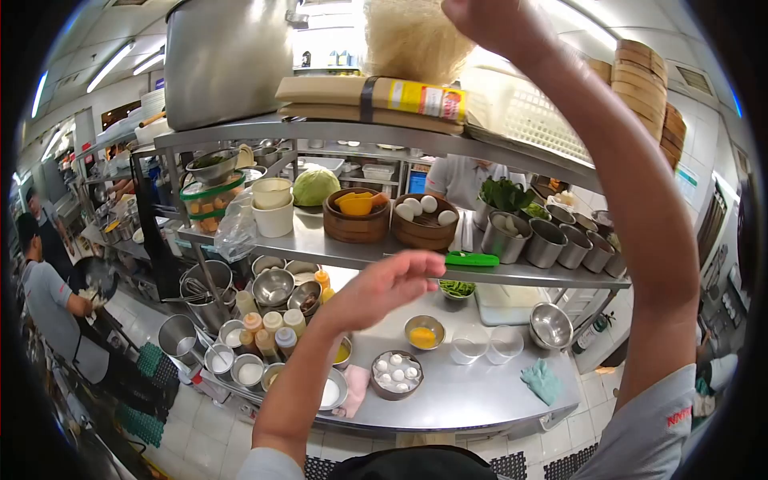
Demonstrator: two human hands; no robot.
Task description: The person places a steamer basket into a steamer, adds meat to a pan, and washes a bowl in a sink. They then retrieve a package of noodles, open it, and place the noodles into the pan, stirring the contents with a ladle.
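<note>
My right hand (480,18) is raised to the top shelf, against a clear bag of pale dried noodles (412,36); the frame's top edge cuts off the fingers, hiding the grip. Below the bag lie flat packets with a yellow label (376,100). My left hand (394,280) hovers open with fingers spread, holding nothing, in front of the middle shelf (528,274), just below a bamboo steamer of white eggs (424,218). A second steamer with yellow pieces (356,212) and a cabbage (316,186) stand to its left.
A big steel pot (224,60), a white basket (528,112) and stacked steamers (640,80) are on the top shelf. The counter (472,396) holds a bowl of white dumplings (398,374), a yellow sauce bowl (424,332), squeeze bottles (272,328) and a teal cloth (544,380). A person (48,296) cooks at left.
</note>
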